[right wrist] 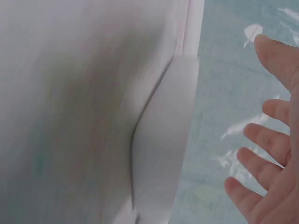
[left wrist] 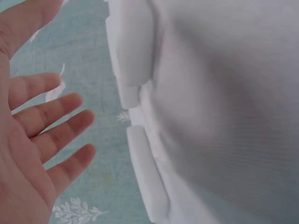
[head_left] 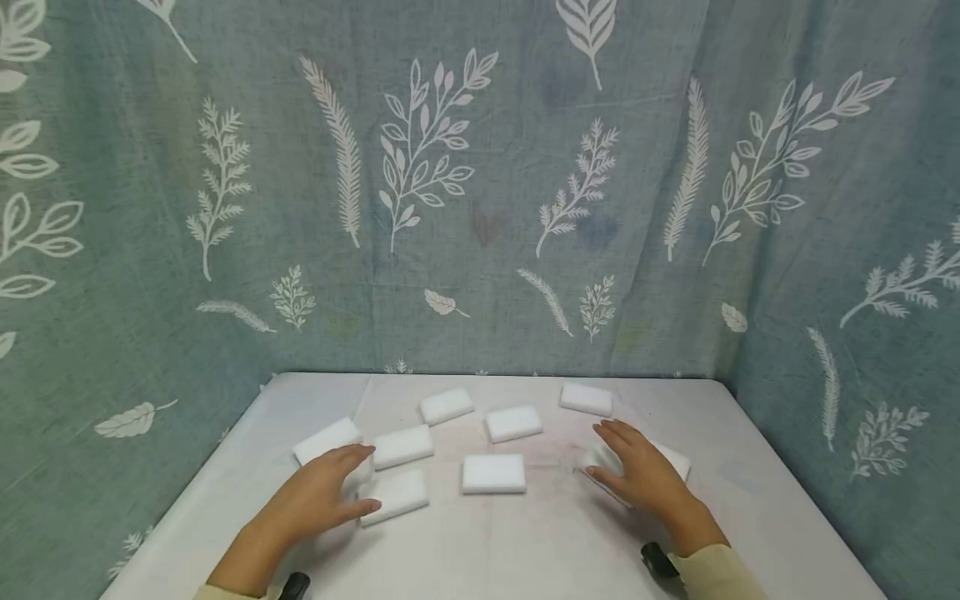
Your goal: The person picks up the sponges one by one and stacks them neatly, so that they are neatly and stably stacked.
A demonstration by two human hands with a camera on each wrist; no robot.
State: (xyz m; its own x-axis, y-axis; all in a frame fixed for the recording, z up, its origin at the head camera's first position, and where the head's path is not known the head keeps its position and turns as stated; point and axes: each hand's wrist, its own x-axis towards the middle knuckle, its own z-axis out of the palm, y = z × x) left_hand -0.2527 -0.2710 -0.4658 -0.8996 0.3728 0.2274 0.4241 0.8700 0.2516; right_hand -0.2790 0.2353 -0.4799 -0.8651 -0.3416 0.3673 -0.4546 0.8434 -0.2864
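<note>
- Watching from my remote station, I see the left hand released and holding nothing, thumb and fingers spread above the white surface.
- Around it lie three white, rectangular, foam-like blocks: the far-left block, partly hidden by the fingers; the inner-left block, near the fingertips; and the near-left block, partly behind the thumb.
- I see the right hand released too, fingers extended over the half-covered block; I cannot tell whether the white corner beyond it belongs to another block.
- Between the hands sits the front middle block, apart from its neighbours.
- Farther back lie the rear left block, rear middle block and rear right block.
- Behind everything, I see blue-green fabric printed with white leaves.
</note>
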